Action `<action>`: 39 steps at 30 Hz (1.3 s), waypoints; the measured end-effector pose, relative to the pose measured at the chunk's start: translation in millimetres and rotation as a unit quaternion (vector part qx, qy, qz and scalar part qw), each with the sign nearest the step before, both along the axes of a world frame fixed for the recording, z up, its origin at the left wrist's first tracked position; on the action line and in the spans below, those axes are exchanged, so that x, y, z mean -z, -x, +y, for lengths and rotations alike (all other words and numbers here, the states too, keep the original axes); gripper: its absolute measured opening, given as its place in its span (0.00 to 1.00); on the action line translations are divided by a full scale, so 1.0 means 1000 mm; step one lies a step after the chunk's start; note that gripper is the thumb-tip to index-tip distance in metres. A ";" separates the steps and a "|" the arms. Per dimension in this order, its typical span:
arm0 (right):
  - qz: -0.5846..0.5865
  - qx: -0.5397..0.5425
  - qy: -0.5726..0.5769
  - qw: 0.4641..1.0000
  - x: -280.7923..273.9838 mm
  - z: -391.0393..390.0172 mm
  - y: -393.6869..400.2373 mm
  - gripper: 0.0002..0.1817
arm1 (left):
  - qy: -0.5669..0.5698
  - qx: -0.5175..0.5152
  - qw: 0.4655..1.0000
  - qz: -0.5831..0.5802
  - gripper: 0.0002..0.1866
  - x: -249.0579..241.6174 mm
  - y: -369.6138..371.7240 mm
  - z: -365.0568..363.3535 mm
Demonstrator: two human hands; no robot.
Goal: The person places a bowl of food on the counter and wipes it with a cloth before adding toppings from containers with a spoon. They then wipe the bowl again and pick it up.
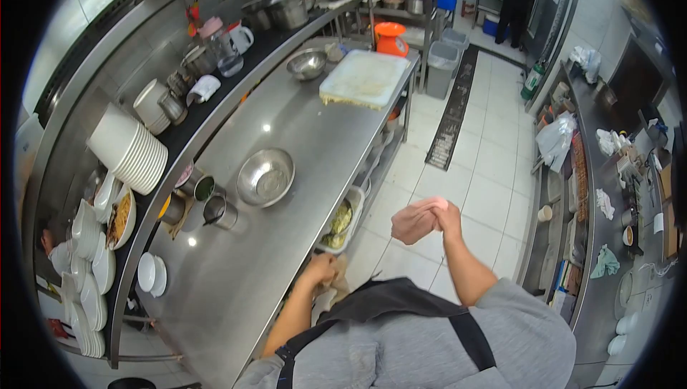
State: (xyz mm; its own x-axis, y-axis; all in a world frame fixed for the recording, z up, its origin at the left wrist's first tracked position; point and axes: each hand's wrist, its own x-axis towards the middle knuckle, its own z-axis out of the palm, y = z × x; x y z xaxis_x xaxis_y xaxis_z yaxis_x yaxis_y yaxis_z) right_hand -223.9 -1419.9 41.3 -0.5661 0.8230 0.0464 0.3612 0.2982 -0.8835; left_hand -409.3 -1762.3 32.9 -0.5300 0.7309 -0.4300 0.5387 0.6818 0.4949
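My right hand (449, 219) is closed on a pink cloth (415, 223), held out over the tiled floor. At the steel table's front edge, my left hand (322, 269) is closed around part of a beige cloth (339, 274) that hangs beside it. Just beyond this hand, a white tray (353, 226) with green and pale food sits below the tabletop. A metal bowl (265, 177) rests on the steel table (300, 124), with a metal cup (220, 212) to its left.
A white cutting board (365, 78) and a second metal bowl (307, 64) are at the table's far end. Stacked white bowls (129, 149) fill the left shelf. Grey bins (442, 67) stand beyond the table. A person in dark clothing (517, 6) is far back. A cluttered counter (608, 246) runs along the right.
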 end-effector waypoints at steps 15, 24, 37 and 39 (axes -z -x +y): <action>-0.030 -0.344 -0.086 0.935 -0.071 -0.045 0.053 0.17 | -0.260 0.107 0.932 -0.229 0.36 -0.090 -0.014 0.164; -0.089 -0.271 -0.128 0.950 -0.068 0.102 0.071 0.11 | 0.074 0.283 0.950 -0.109 0.22 -0.029 0.095 0.302; -0.053 0.196 -0.125 0.971 -0.109 0.350 0.071 0.11 | -0.027 0.408 0.890 -0.202 0.13 -0.098 0.209 0.598; 0.000 0.213 -0.102 0.972 -0.121 0.388 0.069 0.11 | -0.040 0.474 0.879 -0.007 0.14 -0.087 0.221 0.652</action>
